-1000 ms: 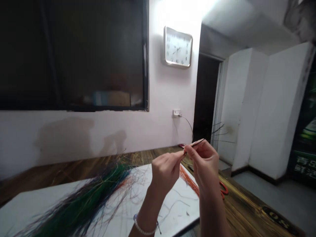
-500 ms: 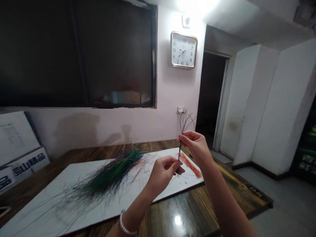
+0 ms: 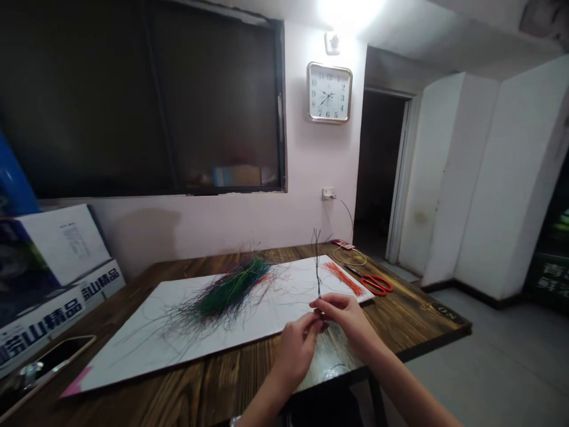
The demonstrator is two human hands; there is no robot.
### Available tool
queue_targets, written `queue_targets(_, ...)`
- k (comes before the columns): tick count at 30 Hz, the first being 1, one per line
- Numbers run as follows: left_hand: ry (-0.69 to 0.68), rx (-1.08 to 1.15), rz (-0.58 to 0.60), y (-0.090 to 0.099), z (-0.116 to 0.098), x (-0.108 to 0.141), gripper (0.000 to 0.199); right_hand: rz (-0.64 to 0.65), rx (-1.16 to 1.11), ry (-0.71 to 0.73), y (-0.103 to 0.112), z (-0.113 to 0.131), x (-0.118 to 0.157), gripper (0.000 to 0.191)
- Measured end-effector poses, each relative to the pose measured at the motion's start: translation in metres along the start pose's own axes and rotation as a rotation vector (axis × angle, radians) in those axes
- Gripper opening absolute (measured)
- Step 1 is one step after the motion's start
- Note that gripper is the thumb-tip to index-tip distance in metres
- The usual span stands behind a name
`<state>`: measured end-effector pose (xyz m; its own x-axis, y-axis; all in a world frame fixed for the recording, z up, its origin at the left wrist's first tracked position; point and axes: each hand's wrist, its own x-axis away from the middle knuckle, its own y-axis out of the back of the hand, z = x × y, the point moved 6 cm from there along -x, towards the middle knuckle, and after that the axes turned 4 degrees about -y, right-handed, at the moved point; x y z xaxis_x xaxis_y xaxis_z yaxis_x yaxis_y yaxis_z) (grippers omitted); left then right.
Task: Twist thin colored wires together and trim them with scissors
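Observation:
A thin bundle of dark wires (image 3: 317, 267) stands upright, its lower end gathered between the fingertips of my right hand (image 3: 342, 319) and my left hand (image 3: 296, 351). Both hands are close together, just over the near edge of a white board (image 3: 253, 332). Farther left on the board lies a loose heap of fine green, blue and multicoloured wires (image 3: 226, 298). A small group of orange wires (image 3: 341, 279) lies at the board's far right, beyond my hands.
Red-handled scissors (image 3: 377, 284) and a coiled thin cable (image 3: 349, 256) lie on the wooden table (image 3: 413, 317). A phone (image 3: 48, 359) sits at the near left corner. Printed boards (image 3: 57, 267) lean at the left, and a doorway (image 3: 377, 166) opens behind the table.
My hands have dropped lower, closer to the board, and the wire bundle has come down with them, still upright. The view has tilted down, showing more of the table.

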<state>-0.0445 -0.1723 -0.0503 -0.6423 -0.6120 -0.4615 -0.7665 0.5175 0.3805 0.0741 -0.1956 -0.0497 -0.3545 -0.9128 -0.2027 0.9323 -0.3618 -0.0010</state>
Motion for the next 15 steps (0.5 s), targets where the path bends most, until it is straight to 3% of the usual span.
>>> queue_targets(4,-0.022,-0.230,0.100,0.007,0.024,0.035,0.029,-0.067,0.194,-0.090,0.041,-0.035,-0.031,0.036)
queue_targets(9,-0.099,-0.443,0.171,0.040,0.043,0.075,0.026,-0.149,0.540,-0.241,0.100,-0.070,-0.079,0.025)
queue_targets(15,-0.199,-0.519,0.218,0.056,0.051,0.087,0.020,-0.249,0.806,-0.257,0.119,-0.072,-0.114,0.024)
